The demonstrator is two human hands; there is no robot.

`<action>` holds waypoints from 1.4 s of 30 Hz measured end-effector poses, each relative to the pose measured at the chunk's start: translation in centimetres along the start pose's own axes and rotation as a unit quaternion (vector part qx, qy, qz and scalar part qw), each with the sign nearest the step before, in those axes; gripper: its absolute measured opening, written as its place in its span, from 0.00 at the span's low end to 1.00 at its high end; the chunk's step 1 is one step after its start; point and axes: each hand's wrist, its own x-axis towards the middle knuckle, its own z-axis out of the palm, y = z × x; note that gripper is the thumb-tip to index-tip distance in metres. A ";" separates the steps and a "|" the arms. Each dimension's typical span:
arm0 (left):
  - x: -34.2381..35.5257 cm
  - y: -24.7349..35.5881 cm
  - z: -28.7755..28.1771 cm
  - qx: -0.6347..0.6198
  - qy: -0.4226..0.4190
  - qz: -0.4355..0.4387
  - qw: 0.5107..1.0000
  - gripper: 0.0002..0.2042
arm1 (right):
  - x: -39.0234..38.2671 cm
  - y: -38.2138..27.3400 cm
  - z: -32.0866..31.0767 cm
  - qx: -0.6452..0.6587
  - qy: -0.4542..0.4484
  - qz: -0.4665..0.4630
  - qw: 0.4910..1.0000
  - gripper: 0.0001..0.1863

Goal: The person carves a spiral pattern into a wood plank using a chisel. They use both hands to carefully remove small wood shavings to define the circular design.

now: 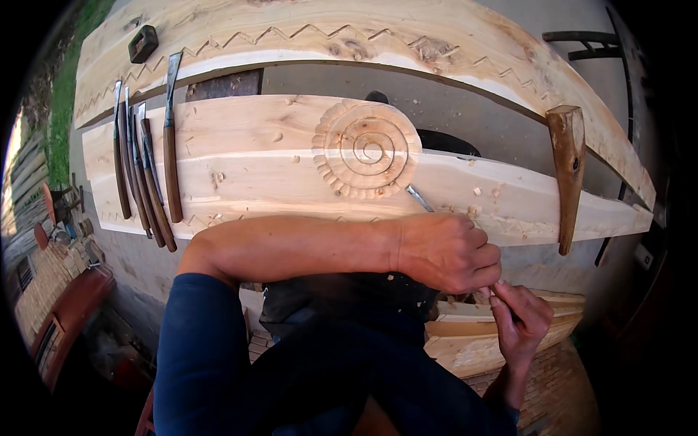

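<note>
My left forearm crosses in front of the near pale plank [247, 171]. My left hand [447, 253] is closed round a carving gouge [419, 198], whose metal blade shows beyond the fist, its tip by the lower right rim of a carved spiral disc [367, 149] with a scalloped edge. Most of the gouge's handle is hidden in the fist. Close against it, lower right, my right hand [522, 316] is closed with fingers and thumb at the handle's end, as far as it shows. A wooden mallet [568, 171] lies across the plank's narrowing right end.
Several chisels and gouges [149, 178] with dark wooden handles lie at the plank's left end. Behind stands a second plank [305, 40] with a zigzag groove and a black block-like thing [143, 44] on it. Wood chips are scattered about. More boards [465, 349] lie below right.
</note>
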 end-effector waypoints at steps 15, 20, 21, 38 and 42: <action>0.5 -0.1 0.2 0.024 0.006 -0.025 0.999 0.14 | 1.8 1.1 -0.9 0.025 -0.006 -0.012 1.000 0.23; 0.7 -0.1 0.7 0.030 0.020 -0.064 0.997 0.13 | 2.6 1.9 -1.4 0.035 -0.035 -0.009 0.999 0.21; 0.7 0.0 0.8 0.033 0.023 -0.070 0.997 0.13 | 2.4 2.0 -1.4 0.030 -0.038 -0.012 0.999 0.21; 0.6 0.6 1.4 0.070 0.038 -0.123 0.989 0.09 | 3.7 2.8 -0.6 0.038 -0.048 -0.017 0.998 0.16; 0.6 0.5 1.3 0.081 0.033 -0.112 0.990 0.09 | 3.1 3.4 -1.0 0.031 -0.084 -0.016 0.996 0.14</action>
